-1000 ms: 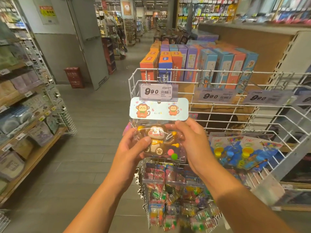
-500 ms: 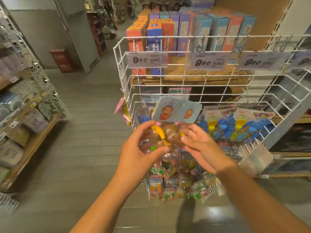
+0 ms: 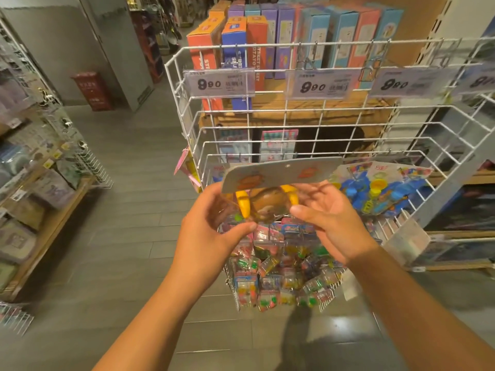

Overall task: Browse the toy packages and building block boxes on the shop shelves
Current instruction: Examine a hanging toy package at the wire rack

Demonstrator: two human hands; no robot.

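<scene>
Gripping the toy package between both hands, long axis sideways, header card away.

Between the hands, the toy package is showing a pale blue header card with orange cartoon figures, over a brown toy with yellow parts. Beyond the hands, the white wire rack is carrying white price tags with black digits, and orange, blue, purple and light blue building block boxes are standing behind it. Right of the right hand, blue toy packs are showing yellow pieces.
</scene>
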